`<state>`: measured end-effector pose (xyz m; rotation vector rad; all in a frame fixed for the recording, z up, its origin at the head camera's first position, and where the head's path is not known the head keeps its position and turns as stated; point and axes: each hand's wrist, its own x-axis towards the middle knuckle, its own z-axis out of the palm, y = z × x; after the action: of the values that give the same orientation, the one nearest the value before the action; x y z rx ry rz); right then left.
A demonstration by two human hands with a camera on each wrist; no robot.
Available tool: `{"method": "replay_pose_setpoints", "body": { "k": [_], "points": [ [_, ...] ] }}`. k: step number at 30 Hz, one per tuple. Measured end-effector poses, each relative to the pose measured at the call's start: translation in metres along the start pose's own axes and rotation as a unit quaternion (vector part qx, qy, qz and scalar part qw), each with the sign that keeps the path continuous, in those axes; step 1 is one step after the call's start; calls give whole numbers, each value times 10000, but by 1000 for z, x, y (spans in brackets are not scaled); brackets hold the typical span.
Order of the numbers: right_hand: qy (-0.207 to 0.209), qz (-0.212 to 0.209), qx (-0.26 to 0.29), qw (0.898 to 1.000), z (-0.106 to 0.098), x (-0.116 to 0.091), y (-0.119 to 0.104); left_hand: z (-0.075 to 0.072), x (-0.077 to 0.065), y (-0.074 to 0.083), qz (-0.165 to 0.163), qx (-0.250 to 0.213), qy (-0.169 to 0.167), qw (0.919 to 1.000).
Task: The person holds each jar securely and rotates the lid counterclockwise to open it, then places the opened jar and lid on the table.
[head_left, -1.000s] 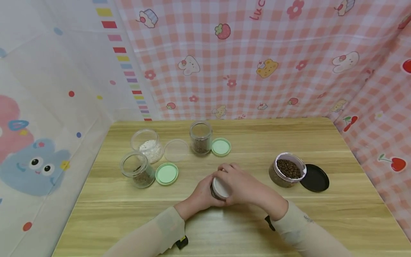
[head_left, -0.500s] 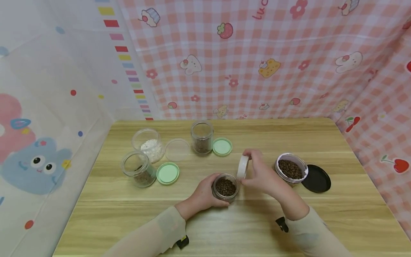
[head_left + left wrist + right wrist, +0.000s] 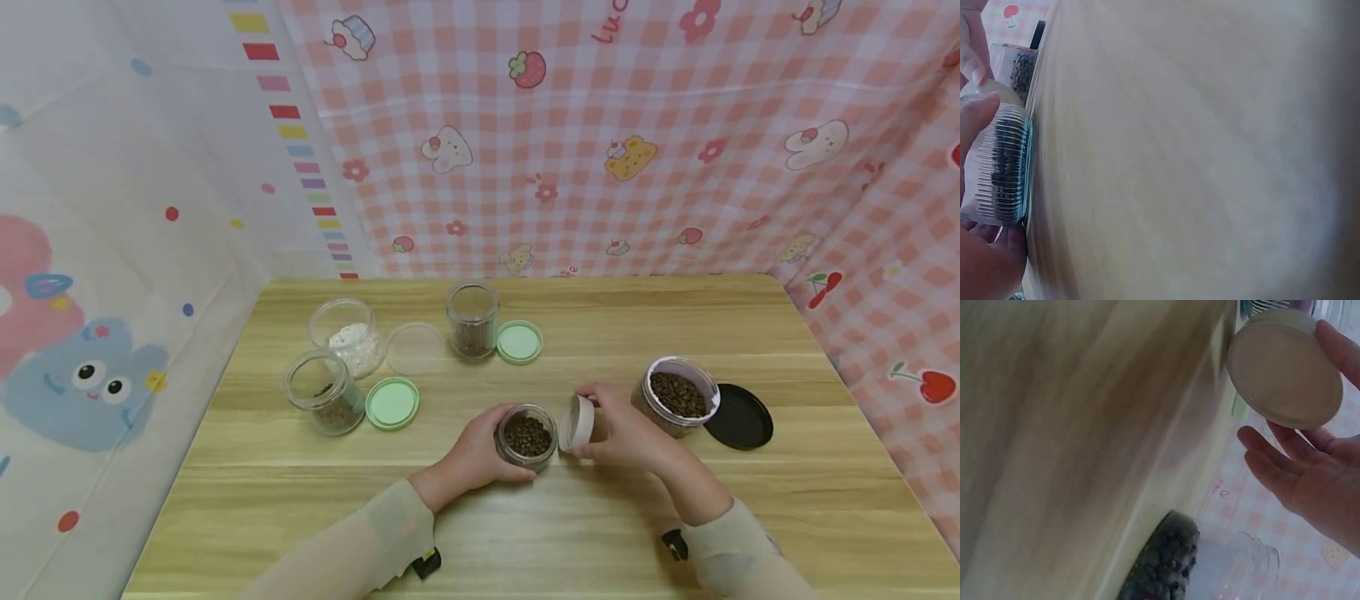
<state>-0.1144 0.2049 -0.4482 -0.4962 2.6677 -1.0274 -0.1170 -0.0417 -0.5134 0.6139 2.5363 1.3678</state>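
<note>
My left hand grips a clear ribbed jar of coffee beans, standing upright and uncovered on the table. Its thumb and fingers curl round the jar's side. Just to the right, my right hand pinches a white round lid by its rim between thumb and fingers. The lid is tilted on edge, its flat face toward the right wrist camera, close beside the jar's mouth. Behind the right hand stands a wide clear jar of dark beans, with a black lid lying at its right.
At the left on the wooden table stand a jar with dark contents and a wide jar of white bits, near a green lid and a clear lid. A ribbed jar stands at the back beside another green lid.
The right hand has lifted the white lid off the jar, carried it right, then lowered it and tilted it beside the jar. The left hand keeps its hold; the beans inside now show.
</note>
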Motion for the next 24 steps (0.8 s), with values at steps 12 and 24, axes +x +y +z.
{"method": "replay_pose_setpoints", "body": {
  "k": [12,24],
  "points": [
    [-116,209,-1482,9887,14,-3,12,0,0,3,-125,115,-70,9998],
    [26,281,-1433,9893,25,-2,7,-4,0,7,-168,284,-174,9993]
  ]
}}
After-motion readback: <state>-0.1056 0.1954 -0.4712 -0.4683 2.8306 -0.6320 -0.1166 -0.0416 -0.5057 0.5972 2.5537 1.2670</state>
